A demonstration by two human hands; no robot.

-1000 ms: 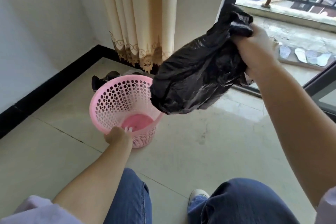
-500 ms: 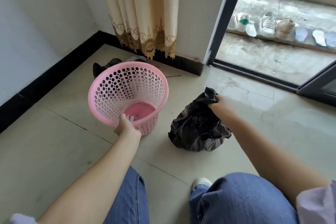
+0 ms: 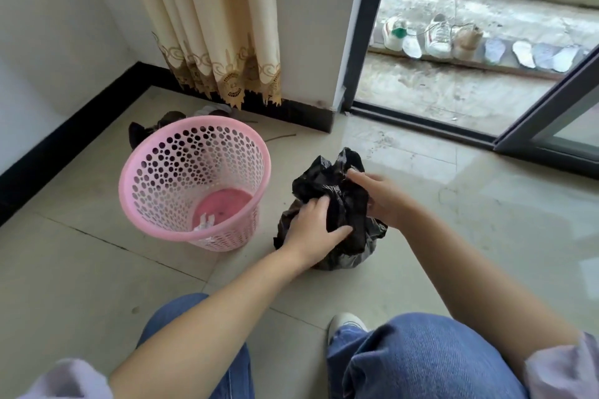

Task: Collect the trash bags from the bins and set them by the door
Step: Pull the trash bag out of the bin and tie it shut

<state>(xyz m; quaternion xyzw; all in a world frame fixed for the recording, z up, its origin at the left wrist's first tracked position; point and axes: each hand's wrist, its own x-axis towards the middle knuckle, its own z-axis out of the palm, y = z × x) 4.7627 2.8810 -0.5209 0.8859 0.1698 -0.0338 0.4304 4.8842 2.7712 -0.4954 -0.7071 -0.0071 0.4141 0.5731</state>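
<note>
Bag (image 3: 337,223) sits on the floor (image 3: 453,236) just right of the bin (image 3: 194,185), short of the door track (image 3: 421,121). Left hand (image 3: 311,230) is clenched on the bag's gathered neck; right hand (image 3: 382,201) pinches the same folds, fingers partly curled. Risk: neck not tied; thin plastic may slip or tear when lifted, spilling contents. Scraps remain in the bin.
</note>
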